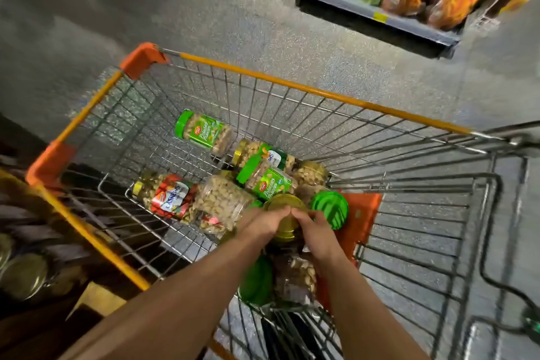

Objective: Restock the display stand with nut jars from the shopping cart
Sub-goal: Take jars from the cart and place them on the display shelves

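Both hands, left (264, 221) and right (317, 231), grip one gold-lidded jar (285, 218) at the cart's (292, 86) six o'clock end; roughly seven more jars lie toward twelve o'clock, one alone (203, 131) at eleven.

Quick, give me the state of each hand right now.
Left hand: fingers curled on the gold-lidded jar in the cart.
Right hand: fingers curled on the same jar.

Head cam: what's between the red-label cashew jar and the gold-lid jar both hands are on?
A clear jar of nuts, lying on its side, sits between the red-label cashew jar and the gold-lid jar, in the head view.
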The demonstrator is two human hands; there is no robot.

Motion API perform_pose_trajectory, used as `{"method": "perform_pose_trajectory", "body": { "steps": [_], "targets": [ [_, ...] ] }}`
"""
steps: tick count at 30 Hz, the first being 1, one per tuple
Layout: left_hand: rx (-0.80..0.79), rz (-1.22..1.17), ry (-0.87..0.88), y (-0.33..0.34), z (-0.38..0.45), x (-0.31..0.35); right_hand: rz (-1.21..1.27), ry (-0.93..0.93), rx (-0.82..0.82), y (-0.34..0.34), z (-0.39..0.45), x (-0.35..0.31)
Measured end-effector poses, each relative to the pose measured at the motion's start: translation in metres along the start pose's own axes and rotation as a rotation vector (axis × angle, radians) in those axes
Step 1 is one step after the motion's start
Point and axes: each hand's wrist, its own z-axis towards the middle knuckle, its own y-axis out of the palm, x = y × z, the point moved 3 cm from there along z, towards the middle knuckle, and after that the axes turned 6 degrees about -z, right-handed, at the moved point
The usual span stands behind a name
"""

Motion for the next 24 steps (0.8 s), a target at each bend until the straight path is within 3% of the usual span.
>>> {"method": "perform_pose_trajectory", "body": {
  "steps": [3, 12, 15, 24],
  "targets": [
    [-0.069, -0.027, 0.12, -0.01, -0.036, 0.015, 0.09, -0.075, 0.027, -0.008, -0.027, -0.022],
    [0.029, -0.058, 0.453, -0.085, -0.149, 0.021, 0.082, -0.266, 0.044, -0.003, -0.174, -0.058],
    [0.082, -0.062, 0.555, -0.122, -0.192, 0.013, 0.18, -0.336, 0.022, 0.012, -0.236, -0.063],
    [0.152, -0.077, 0.754, -0.236, -0.343, -0.051, 0.087, -0.565, -0.016, 0.076, -0.411, -0.037]
  ]
}}
